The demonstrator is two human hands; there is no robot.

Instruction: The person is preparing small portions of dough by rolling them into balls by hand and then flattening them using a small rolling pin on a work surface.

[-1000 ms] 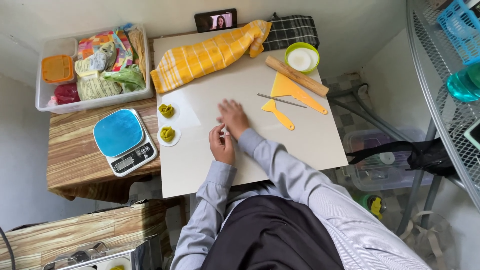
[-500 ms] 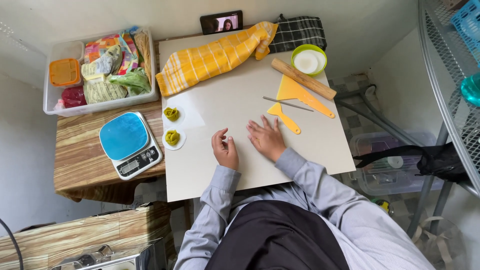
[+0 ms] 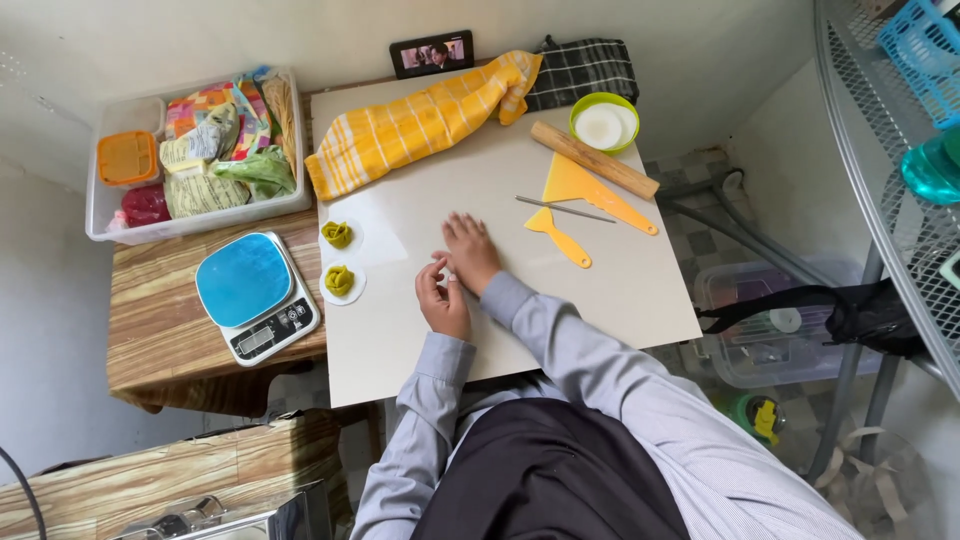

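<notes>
White board [image 3: 600, 290] under both hands [image 3: 455, 275], touching

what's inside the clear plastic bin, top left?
The clear plastic bin holds an orange lidded box, a dark red pouch and a heap of colourful food packets, one green. Whatever lies beneath the packets is covered.
</notes>
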